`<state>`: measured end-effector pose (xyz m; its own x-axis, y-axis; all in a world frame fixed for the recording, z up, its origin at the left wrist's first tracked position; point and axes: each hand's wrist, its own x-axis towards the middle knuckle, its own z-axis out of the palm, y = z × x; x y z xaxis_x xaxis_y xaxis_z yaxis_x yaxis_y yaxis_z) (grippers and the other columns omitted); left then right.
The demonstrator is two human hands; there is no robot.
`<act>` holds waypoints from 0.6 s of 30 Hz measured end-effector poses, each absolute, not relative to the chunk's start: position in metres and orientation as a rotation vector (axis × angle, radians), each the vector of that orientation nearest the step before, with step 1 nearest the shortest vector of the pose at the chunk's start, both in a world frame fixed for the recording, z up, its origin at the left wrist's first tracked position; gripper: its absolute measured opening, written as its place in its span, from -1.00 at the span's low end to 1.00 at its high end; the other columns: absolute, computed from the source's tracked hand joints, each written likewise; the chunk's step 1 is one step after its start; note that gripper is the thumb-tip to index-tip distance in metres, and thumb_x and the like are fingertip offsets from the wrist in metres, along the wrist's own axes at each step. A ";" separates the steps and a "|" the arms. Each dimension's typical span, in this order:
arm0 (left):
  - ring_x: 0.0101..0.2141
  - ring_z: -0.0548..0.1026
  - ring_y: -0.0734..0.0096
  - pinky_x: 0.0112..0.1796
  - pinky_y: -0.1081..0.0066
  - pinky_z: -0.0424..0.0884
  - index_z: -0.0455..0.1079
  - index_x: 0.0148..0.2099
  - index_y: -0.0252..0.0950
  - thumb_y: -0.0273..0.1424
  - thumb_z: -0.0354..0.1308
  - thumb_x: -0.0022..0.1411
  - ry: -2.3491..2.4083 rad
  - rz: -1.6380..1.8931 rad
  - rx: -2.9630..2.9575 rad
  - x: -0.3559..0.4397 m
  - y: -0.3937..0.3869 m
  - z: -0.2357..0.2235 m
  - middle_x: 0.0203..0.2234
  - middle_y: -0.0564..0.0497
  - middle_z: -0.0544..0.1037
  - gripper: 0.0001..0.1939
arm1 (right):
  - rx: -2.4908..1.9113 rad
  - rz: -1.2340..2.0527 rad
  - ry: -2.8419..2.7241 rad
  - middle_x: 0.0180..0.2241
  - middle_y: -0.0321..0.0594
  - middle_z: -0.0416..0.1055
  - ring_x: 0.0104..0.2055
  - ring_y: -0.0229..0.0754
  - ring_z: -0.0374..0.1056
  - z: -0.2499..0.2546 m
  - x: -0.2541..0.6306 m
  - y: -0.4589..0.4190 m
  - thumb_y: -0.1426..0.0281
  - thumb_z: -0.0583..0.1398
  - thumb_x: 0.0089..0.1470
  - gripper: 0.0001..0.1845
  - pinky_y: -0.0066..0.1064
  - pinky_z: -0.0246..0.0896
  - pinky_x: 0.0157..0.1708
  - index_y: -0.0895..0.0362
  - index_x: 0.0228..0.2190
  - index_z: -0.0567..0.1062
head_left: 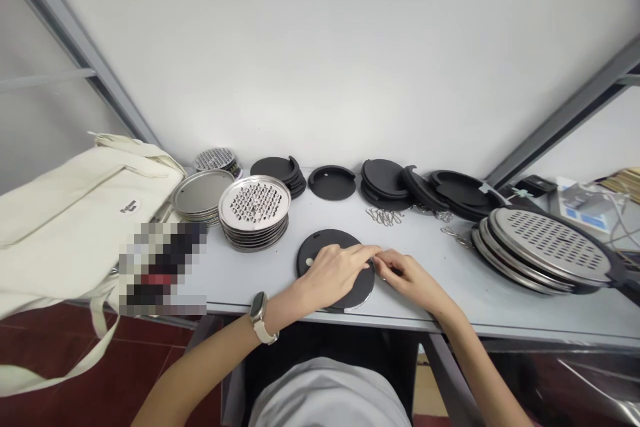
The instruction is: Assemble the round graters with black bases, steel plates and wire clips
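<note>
A black round disc (330,240) with a raised rim and a small pale spot lies near the table's front edge. Across its top rests my left hand (337,274), with index finger reaching to the right rim and the other fingers bent down over that side; its thumb is hidden. At the same rim my right hand (407,277) pinches thumb and fingers together, touching my left fingertips. Whatever is between them is too small to make out. Bent wire hooks (385,216) lie behind my hands, beside more black rimmed discs (385,177).
Left stand a stack of metal grater discs (255,204), plain metal discs (203,194) and a cream bag (75,214). Black discs (333,184) line the wall. On the right are stacked perforated metal discs (550,247) and a power strip with cables (583,204).
</note>
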<state>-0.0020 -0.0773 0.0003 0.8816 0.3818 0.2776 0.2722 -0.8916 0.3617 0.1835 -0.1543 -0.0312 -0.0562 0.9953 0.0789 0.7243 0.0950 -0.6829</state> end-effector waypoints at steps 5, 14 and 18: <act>-0.18 0.50 0.36 -0.19 0.39 0.38 0.04 0.26 -0.12 -0.47 -0.09 0.34 0.484 0.491 2.741 -0.002 -0.077 0.001 0.00 0.01 0.45 -0.53 | -1.664 0.659 -1.828 -0.54 -0.28 0.28 -0.50 -0.24 0.15 -0.030 0.183 -0.155 0.21 -0.05 0.25 -0.60 -0.40 0.12 -0.46 0.14 -0.50 0.36; -0.17 0.50 0.34 -0.21 0.37 0.38 0.04 0.25 -0.12 -0.48 -0.08 0.34 0.469 0.506 2.724 -0.002 -0.077 -0.002 -0.03 0.04 0.47 -0.54 | -1.654 0.676 -1.824 -0.56 -0.30 0.25 -0.49 -0.24 0.14 -0.030 0.183 -0.155 0.19 -0.06 0.25 -0.59 -0.40 0.11 -0.43 0.13 -0.52 0.34; -0.16 0.49 0.34 -0.20 0.37 0.37 0.06 0.23 -0.14 -0.47 -0.08 0.34 0.464 0.509 2.718 -0.001 -0.076 -0.002 -0.04 0.04 0.47 -0.57 | -1.657 0.676 -1.822 -0.56 -0.30 0.24 -0.49 -0.24 0.14 -0.029 0.182 -0.155 0.19 -0.06 0.25 -0.59 -0.40 0.10 -0.43 0.13 -0.52 0.33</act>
<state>-0.0014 -0.0765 -0.0023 0.8828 0.3719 0.2869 0.2516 -0.8902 0.3798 0.1820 -0.1550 -0.0285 -0.0614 0.9948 0.0810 0.7013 0.1008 -0.7058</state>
